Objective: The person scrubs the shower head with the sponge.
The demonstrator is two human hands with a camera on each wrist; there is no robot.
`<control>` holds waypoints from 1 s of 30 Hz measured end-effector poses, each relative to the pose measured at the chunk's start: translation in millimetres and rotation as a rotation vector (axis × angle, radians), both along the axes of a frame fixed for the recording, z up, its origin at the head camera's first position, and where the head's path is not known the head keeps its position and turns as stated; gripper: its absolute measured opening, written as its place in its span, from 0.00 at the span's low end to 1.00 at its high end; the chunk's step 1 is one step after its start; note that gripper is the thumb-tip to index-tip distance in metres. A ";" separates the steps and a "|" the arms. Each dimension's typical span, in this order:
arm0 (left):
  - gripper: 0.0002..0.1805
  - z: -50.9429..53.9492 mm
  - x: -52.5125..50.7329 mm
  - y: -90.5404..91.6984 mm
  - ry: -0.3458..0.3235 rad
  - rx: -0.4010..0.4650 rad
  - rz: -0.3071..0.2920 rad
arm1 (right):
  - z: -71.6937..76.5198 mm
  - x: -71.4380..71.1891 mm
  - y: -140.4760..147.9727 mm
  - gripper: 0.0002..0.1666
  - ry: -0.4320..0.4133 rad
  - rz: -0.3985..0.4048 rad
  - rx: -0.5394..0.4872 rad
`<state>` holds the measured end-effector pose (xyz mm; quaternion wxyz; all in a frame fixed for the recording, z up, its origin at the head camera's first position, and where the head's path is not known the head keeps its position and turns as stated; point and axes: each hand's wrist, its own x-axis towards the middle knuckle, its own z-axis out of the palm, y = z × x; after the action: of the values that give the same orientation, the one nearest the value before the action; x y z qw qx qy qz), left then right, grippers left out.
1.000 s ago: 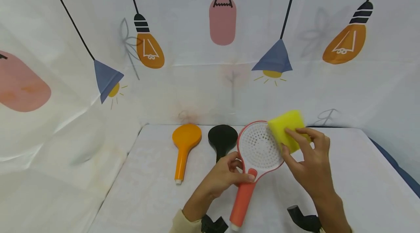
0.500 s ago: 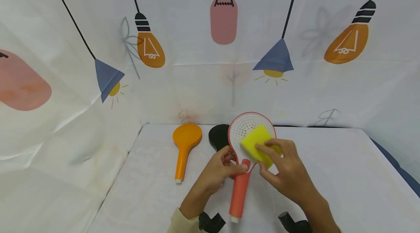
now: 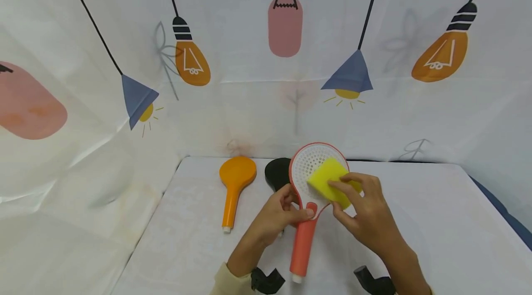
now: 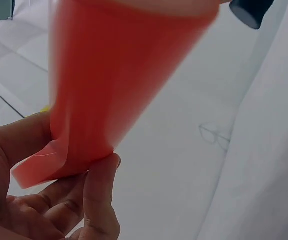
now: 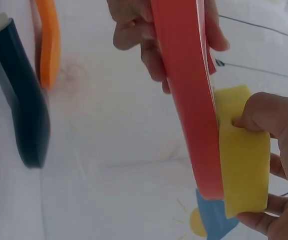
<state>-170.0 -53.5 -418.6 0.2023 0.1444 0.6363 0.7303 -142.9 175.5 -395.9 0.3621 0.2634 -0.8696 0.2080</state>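
My left hand (image 3: 272, 216) grips a coral-red shower head (image 3: 302, 249) at its neck, thumb on the front. Its round face is white and full of small holes, and it is held up with the handle pointing down. A yellow sponge (image 3: 326, 178) is pinched between the thumb and fingers of my right hand (image 3: 367, 212). The sponge covers the lower right part of the face. From the side, in the right wrist view, the sponge (image 5: 246, 155) lies flat against the face side of the shower head (image 5: 188, 100). The left wrist view shows mostly the red handle (image 4: 96, 75), blurred.
An orange shower head (image 3: 237, 175) lies face down on the white table (image 3: 178, 239), left of my hands. Beside it is a black shower head (image 3: 275, 175), partly hidden behind the red one and my left hand. A white sheet with printed lamps (image 3: 249, 110) hangs behind.
The sponge has moved down and left, from the face's upper right edge to its lower right part. The red shower head has shifted slightly left and up. The orange and black ones stayed put.
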 end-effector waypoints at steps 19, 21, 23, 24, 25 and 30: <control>0.20 -4.8 12.8 18.5 0.017 -0.058 -0.125 | -1.7 -5.5 6.4 0.25 0.049 -0.048 -0.119; 0.20 -4.9 12.0 18.0 0.028 -0.079 -0.119 | -2.2 -4.0 -0.9 0.25 0.072 -0.008 -0.105; 0.20 -5.2 10.7 16.6 0.041 -0.096 -0.108 | -2.2 -1.7 -7.2 0.26 0.084 0.032 -0.080; 0.21 -5.5 9.8 15.3 0.051 -0.100 -0.101 | -2.3 -0.3 -9.8 0.27 0.081 0.057 -0.065; 0.22 -5.8 8.8 14.0 0.065 -0.104 -0.094 | -2.4 0.9 -12.0 0.27 0.074 0.087 -0.050; 0.28 -6.0 5.3 9.3 0.099 -0.084 -0.093 | -1.5 5.9 -16.8 0.27 0.021 0.197 0.035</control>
<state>-164.8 -44.2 -424.6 0.2101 0.2010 0.6683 0.6847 -137.0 158.7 -397.5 0.3444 0.3562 -0.8391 0.2247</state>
